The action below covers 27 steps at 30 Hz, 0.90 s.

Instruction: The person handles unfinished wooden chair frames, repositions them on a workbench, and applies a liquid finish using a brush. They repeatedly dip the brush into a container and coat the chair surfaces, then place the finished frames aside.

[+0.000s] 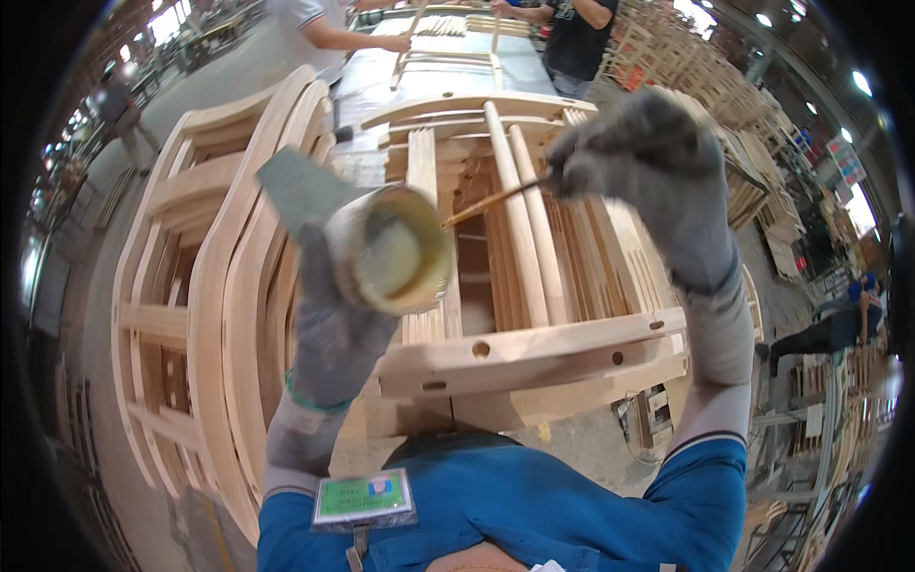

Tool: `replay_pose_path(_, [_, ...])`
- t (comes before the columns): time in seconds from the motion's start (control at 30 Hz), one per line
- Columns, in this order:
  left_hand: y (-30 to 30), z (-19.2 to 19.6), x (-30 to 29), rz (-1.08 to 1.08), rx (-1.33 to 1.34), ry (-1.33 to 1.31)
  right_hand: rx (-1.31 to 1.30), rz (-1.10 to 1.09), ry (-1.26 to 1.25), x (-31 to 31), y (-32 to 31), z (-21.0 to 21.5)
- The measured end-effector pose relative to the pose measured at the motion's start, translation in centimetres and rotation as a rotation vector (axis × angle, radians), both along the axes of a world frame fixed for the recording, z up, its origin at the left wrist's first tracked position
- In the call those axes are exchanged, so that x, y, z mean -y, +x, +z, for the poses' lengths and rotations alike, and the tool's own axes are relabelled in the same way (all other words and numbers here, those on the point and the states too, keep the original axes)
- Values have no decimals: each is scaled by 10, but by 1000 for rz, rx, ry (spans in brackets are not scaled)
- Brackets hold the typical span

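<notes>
My left hand [338, 338], in a grey glove, is wrapped round a round cup [446, 253] with a pale, whitish substance inside and brownish stains on its wall. A flat grey-green piece [310, 191] sticks out beside the cup on the same side; whether my fingers hold it too, I cannot tell. My right hand [658, 167], gloved and slightly blurred, pinches a thin brown stick [500, 197]. Its tip points at the cup's rim, just right of it. Below both hands lie stacked pale wooden frames [534, 348] with round and slotted holes in the nearest rails.
Curved wooden frames [205, 238] stand close together on my left. Ahead, two people work over a long light table [367, 86] with wooden parts on it. Piles of wooden frames [667, 48] rise at the far right. A person [853, 310] bends over at the right edge.
</notes>
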<state>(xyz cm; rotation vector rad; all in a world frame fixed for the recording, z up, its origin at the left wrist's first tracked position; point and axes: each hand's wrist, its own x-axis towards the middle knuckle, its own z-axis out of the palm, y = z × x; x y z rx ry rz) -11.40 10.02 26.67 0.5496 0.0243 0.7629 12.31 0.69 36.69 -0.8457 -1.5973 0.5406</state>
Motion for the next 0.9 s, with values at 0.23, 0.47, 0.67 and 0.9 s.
replay_pose_path(0.23, [40, 13, 60, 34, -3, 171, 31, -291, 24, 85, -31, -40])
replay_pose_path(0.47, [81, 13, 112, 164, -43, 224, 19, -411, 168, 142, -9, -50])
replay_pose_path(0.67, [99, 14, 135, 282, -62, 337, -239, -318, 144, 180, 4, -60])
replay_pose_path(0.9, [114, 9, 149, 311, -21, 338, -8, -419, 159, 202, 3, -92])
